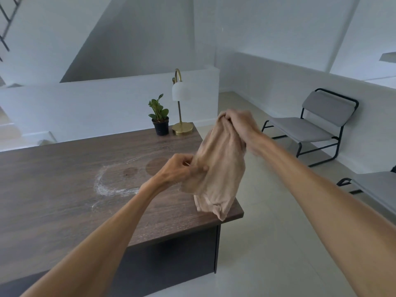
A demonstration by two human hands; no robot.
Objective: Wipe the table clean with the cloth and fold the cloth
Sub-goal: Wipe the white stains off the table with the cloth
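A beige cloth hangs bunched in the air over the right end of the dark wooden table. My right hand grips its top. My left hand pinches its left edge lower down. The cloth's bottom hem dangles near the table's front right corner. On the tabletop a curved smear of white powder and two round darker marks lie left of the cloth.
A potted plant and a brass lamp with a white shade stand at the table's far right corner. Two grey chairs stand on the pale floor to the right. A low white wall runs behind the table.
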